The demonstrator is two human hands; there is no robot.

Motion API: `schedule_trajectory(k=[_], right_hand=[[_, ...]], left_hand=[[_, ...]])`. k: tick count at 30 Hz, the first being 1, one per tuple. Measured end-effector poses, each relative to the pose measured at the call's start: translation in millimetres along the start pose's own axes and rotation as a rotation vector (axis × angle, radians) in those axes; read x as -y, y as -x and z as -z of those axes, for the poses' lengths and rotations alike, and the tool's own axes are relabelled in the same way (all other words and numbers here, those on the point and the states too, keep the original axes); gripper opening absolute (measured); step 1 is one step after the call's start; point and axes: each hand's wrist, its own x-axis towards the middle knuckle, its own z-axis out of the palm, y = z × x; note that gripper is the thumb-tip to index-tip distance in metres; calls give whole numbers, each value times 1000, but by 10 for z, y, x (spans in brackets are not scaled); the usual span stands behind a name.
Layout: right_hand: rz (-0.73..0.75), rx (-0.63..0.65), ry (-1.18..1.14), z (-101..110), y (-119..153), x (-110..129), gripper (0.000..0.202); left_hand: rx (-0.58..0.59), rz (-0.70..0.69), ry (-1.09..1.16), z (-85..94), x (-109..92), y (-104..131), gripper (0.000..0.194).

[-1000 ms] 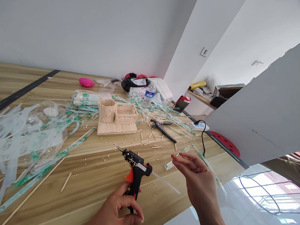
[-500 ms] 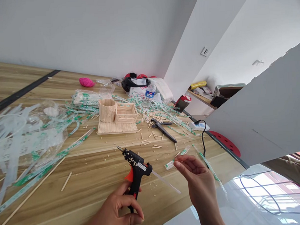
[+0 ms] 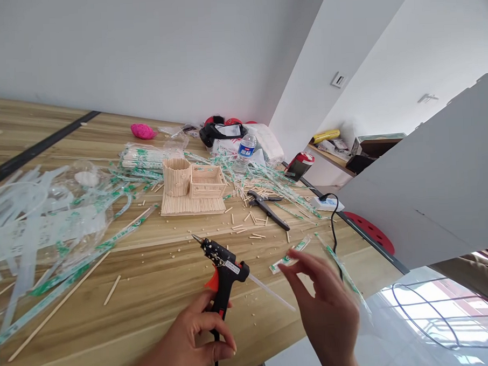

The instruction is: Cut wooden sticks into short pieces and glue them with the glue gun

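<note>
My left hand is wrapped round the handle of a black hot glue gun with an orange trigger. The gun's nozzle points up and left, and a clear glue stick sticks out of its back end. My right hand is closed in a pinch, thumb and index fingertips close together; whatever is between them is too small to make out. Just behind those fingertips lies a green-and-white plastic wrapper. Beyond the gun stands a model of small wooden sticks, with a round cup and a railed box on a flat base.
Black cutters lie among short cut sticks. A water bottle, a pink bundle and packed sticks are farther back. Plastic wrappers cover the left side. A power strip with a black cord sits at the right edge.
My right hand has turned slightly and shifted, still in a pinch. The glue gun stays in my left hand, and the whole view has shifted a little.
</note>
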Motion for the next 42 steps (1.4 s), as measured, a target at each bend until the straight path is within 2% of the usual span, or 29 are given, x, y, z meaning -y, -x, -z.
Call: schedule_trajectory(k=[2, 5, 8, 12, 14, 17, 18, 20, 23, 25, 27, 30, 34, 35, 37, 39, 40, 42], right_hand=[[-58, 75, -44, -8, 32, 0, 4], [-222, 137, -123, -15, 66, 55, 20], [-370, 153, -157, -7, 30, 105, 10], [-467, 240, -289, 118, -113, 86, 11], [-457, 333, -391, 215, -192, 47, 23], [-352, 484, -443, 289, -280, -66, 78], [-332, 505, -419, 278, -295, -121, 88], [-366, 514, -419, 206, -303, -240, 86], [-519, 555, -700, 42, -281, -362, 69], [-573, 584, -832, -49, -265, -362, 70], [-571, 588, -848, -97, -263, -309, 72], [-531, 631, -798, -52, -299, -208, 73], [-430, 711, -700, 224, -452, -195, 69], [-394, 686, -686, 293, -520, -230, 74], [-337, 539, -630, 358, -687, -343, 85], [-329, 368, -487, 291, -867, -491, 90], [-337, 307, -410, 215, -944, -566, 86], [-360, 274, -316, 26, -1035, -694, 61]], left_hand=[[2, -8, -11, 4, 8, 3, 10], [6, -19, -14, 8, 17, 4, 8], [9, -33, 1, 3, 15, 1, 7], [5, -2, 29, -8, 3, 4, 7], [3, 21, 52, -11, -2, 10, 6], [1, 32, 67, -8, -1, 17, 3], [5, 27, 57, -6, 2, 18, 4], [15, 6, 19, 0, 12, 16, 6], [17, -23, -52, 5, 36, 9, 9], [10, -32, -70, 6, 61, 0, 9], [0, -38, -67, 9, 85, -12, 9], [-1, -50, -60, 20, 101, -25, 10], [10, -25, -50, 29, 74, -17, 12], [7, -13, -45, 26, 65, -11, 12], [-5, 5, -30, 14, 54, 2, 9], [-8, 15, -26, 3, 53, 10, 7], [-6, 15, -32, 1, 55, 10, 7], [7, 2, -56, 4, 60, 7, 8]])
